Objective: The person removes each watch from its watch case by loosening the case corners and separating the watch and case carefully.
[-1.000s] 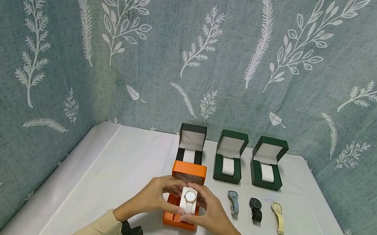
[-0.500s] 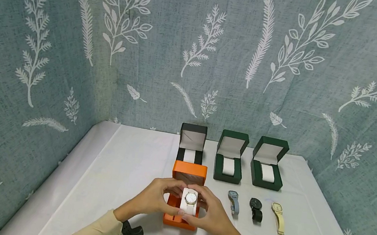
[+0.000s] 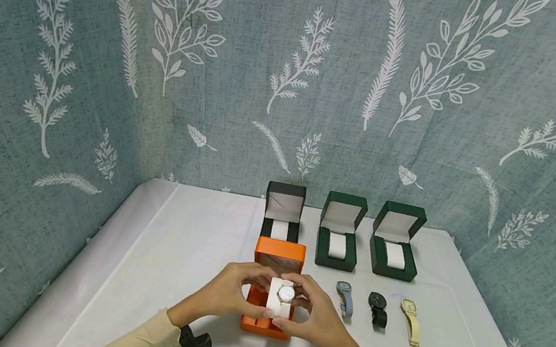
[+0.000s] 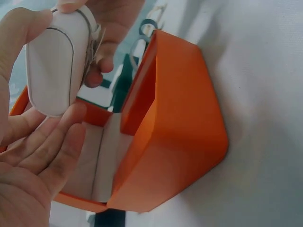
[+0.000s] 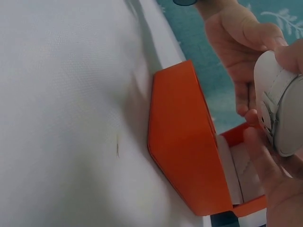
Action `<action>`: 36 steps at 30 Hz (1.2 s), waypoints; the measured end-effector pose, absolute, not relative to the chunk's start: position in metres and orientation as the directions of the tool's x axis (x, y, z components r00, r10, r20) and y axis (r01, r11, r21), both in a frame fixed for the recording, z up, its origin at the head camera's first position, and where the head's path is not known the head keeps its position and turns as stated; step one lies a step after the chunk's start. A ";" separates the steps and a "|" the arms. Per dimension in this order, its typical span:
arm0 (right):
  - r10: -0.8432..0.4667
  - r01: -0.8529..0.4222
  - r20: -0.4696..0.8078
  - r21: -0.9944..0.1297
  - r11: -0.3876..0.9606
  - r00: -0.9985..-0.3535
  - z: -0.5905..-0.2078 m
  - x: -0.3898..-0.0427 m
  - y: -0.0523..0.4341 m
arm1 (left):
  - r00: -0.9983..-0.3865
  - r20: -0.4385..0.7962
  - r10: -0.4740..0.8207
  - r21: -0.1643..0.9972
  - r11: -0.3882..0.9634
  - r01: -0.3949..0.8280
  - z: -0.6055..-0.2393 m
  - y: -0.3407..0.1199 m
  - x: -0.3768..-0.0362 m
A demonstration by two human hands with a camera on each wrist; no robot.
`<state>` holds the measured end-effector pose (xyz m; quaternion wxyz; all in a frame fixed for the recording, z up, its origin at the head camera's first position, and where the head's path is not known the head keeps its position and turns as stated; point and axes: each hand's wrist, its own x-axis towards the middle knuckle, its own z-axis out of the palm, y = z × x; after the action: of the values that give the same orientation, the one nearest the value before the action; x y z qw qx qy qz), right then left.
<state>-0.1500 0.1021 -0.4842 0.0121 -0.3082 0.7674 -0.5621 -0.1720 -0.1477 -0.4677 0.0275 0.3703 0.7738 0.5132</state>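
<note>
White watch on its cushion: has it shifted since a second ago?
Yes, slightly. The white watch has drifted right against the orange box, which stays put; both hands' fingers still hold its cushion above the box.

Orange box (image 3: 270, 290) interior hidden behind hands.

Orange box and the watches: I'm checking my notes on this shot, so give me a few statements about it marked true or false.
1. Both hands, left hand and right hand, hold a white cushion with a watch over the open orange box. True.
2. Three watches lie loose on the table. True: a blue watch, a black watch and a cream watch.
3. The two green boxes are closed. False: their lids stand open.
4. The orange box lies behind the black box. False: it is in front.
</note>
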 end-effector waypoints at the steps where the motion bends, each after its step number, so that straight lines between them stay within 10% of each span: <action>1: -0.488 -0.453 0.324 -0.875 0.172 -0.811 -0.484 -0.150 0.102 | -0.724 0.339 0.601 0.813 0.200 0.546 -0.467 -0.148 -0.172; 36: -0.556 -0.406 0.298 -0.911 0.078 -0.776 -0.482 -0.154 0.105 | -0.718 0.334 0.611 0.778 0.252 0.576 -0.462 -0.152 -0.175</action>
<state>-0.1536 0.1046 -0.4822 0.0632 -0.3288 0.7315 -0.5940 -0.1746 -0.1523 -0.4621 0.0179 0.3752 0.7909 0.4830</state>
